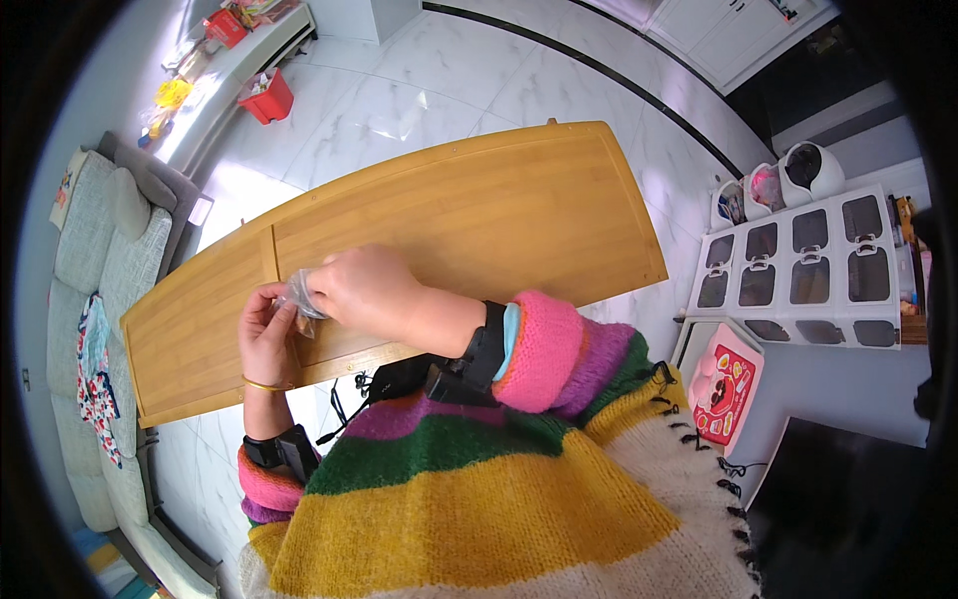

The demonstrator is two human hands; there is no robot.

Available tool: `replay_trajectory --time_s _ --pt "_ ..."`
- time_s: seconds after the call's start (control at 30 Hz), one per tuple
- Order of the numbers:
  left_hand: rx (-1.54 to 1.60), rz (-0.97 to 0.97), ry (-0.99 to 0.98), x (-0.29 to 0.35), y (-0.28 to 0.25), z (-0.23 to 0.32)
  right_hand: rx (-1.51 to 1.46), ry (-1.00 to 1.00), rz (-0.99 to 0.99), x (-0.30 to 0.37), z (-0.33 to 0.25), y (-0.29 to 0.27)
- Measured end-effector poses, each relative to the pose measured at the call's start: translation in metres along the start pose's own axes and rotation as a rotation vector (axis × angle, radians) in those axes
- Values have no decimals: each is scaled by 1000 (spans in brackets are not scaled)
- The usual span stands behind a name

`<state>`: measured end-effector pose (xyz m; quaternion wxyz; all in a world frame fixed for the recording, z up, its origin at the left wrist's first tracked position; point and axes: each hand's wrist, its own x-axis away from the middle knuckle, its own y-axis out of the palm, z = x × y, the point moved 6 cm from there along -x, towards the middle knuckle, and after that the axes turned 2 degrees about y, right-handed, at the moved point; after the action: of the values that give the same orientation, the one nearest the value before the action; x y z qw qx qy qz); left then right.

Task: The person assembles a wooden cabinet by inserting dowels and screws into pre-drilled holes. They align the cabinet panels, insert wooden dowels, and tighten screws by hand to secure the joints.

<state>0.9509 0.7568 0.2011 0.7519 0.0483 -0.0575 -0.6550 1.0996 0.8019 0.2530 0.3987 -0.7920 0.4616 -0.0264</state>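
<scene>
Both hands are together over the left part of a wooden table. Between them is a small crumpled clear plastic bag. My left hand pinches it from the left with thumb and fingers. My right hand is closed on its right side, knuckles up, the fingertips mostly hidden. A small brownish bit shows at the lower end of the plastic; I cannot make out what it is.
A grey sofa with a patterned cloth stands at the left. On the floor beyond the table is a red bin. White storage boxes and a pink-and-red toy tray are at the right.
</scene>
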Motion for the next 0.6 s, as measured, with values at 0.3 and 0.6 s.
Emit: replay_trajectory --time_s 0.3,0.6 --pt "-486 145 210 -11 -41 7 57 75 65 7 -7 -21" --pt "-283 -68 210 49 28 52 -502 327 258 112 39 -207"
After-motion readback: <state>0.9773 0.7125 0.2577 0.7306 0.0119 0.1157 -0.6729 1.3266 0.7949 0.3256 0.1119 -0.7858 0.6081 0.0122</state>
